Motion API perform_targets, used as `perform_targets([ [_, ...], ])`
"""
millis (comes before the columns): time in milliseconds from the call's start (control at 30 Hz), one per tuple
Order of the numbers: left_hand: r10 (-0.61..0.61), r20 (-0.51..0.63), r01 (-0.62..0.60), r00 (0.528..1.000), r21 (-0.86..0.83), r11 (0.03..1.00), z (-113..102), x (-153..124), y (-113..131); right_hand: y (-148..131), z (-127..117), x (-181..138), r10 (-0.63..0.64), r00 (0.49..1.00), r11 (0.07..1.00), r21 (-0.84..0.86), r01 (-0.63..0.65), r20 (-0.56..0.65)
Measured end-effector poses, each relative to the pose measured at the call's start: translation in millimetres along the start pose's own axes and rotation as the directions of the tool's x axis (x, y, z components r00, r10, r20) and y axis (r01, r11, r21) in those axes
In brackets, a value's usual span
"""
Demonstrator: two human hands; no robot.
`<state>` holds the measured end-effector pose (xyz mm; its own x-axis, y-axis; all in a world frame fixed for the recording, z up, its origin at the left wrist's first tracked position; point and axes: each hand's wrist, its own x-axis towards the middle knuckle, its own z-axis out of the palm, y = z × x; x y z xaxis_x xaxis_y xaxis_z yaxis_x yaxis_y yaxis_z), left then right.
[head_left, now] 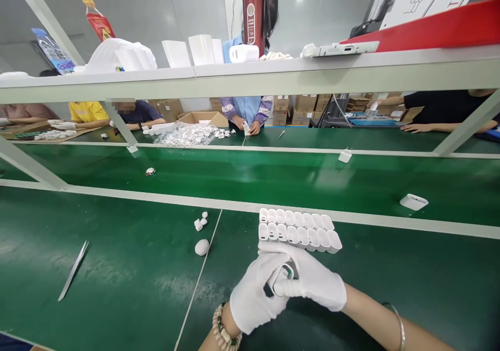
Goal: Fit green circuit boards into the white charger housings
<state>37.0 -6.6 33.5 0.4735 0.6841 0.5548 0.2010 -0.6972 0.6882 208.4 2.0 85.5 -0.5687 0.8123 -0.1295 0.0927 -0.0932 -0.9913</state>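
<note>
Both of my hands wear white gloves and meet in front of the rows of housings. My left hand (255, 293) and my right hand (316, 280) close together around a small white plastic housing (279, 283), mostly covered by the gloved fingers. A bit of green, like a circuit board, shows at its opening. Just beyond my fingers, two rows of white plastic housings (302, 235) stand side by side on the green table. To the left lie a round lump of white putty (202, 247) and several smaller white lumps (198, 225).
Metal tweezers (73, 271) lie at the left. Behind a pale rail runs a green belt (234, 176) carrying a white housing (414, 202) and other small parts. A shelf (250, 80) crosses overhead. Co-workers sit opposite, near a heap of white parts (191, 134).
</note>
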Motion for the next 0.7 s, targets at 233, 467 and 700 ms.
perform_targets([
  [233, 0.029, -0.007, -0.029, 1.000, 0.041, 0.999, -5.8, 6.7, 4.4, 1.1, 15.7, 0.0, -0.099, 0.988, 0.974, -0.213, 0.072, -0.118],
  [467, -0.196, 0.091, 0.196, 0.976, 0.017, 0.981, -8.8, 15.1, 17.0, -18.7, -13.8, -3.0, -0.125, 0.991, 0.921, -0.366, 0.132, 0.043],
  [700, -0.287, 0.134, 0.287, 0.949, 0.016, 0.958, 1.8, 8.9, 12.3, -9.6, -8.2, -2.0, -0.165, 0.981, 0.844, -0.530, 0.089, -0.098],
])
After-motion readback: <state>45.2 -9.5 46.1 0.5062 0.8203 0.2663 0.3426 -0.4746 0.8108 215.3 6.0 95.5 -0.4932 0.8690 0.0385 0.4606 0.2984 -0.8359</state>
